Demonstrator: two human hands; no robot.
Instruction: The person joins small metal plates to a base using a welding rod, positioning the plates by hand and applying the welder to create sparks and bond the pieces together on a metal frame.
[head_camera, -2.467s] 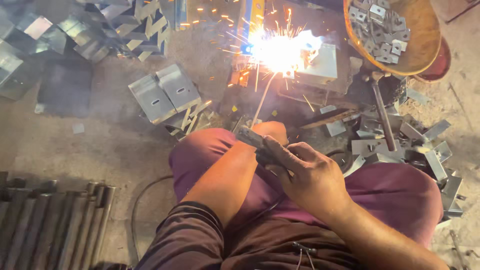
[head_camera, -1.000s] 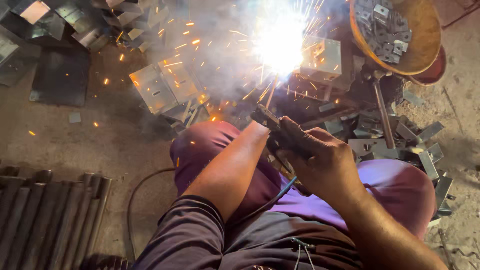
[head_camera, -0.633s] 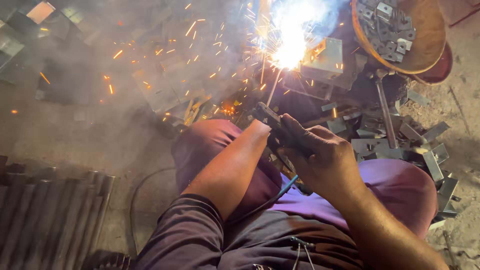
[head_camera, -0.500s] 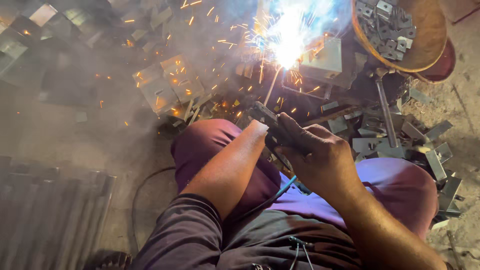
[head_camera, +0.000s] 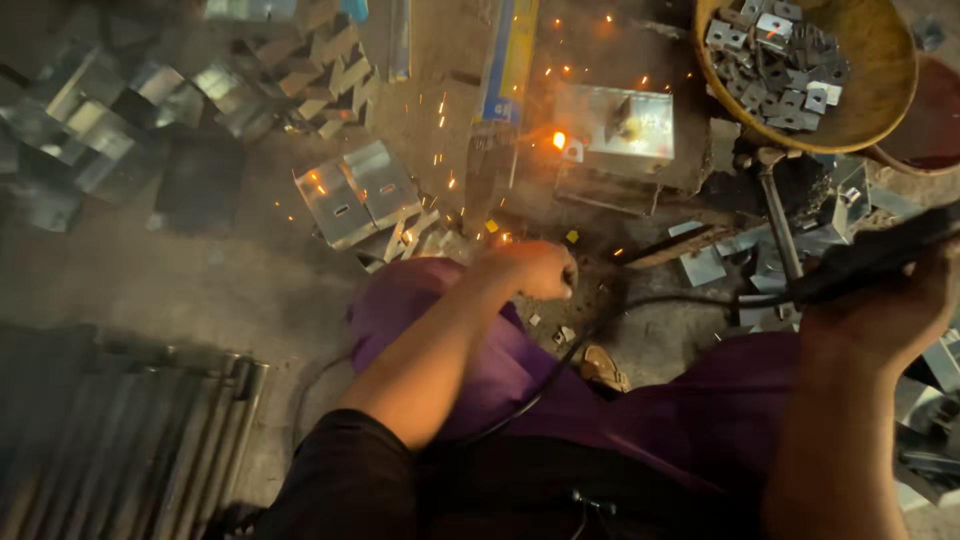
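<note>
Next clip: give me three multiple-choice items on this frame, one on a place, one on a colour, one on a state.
1. Where is the round yellow bowl of small metal plates?
A top right
B bottom left
C centre

2. What colour is the cloth over the knees?
A green
B purple
C white

3. What is the right hand doing?
A lying open and flat
B gripping the dark welding electrode holder
C resting in the bowl

Answers: 1 A, it sits at the upper right corner. 2 B, the fabric shows purple. 3 B, the hand is closed around the holder's handle.

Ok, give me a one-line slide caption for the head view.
Left hand reaches toward the glowing metal box; right hand holds the welding holder aside.
</note>
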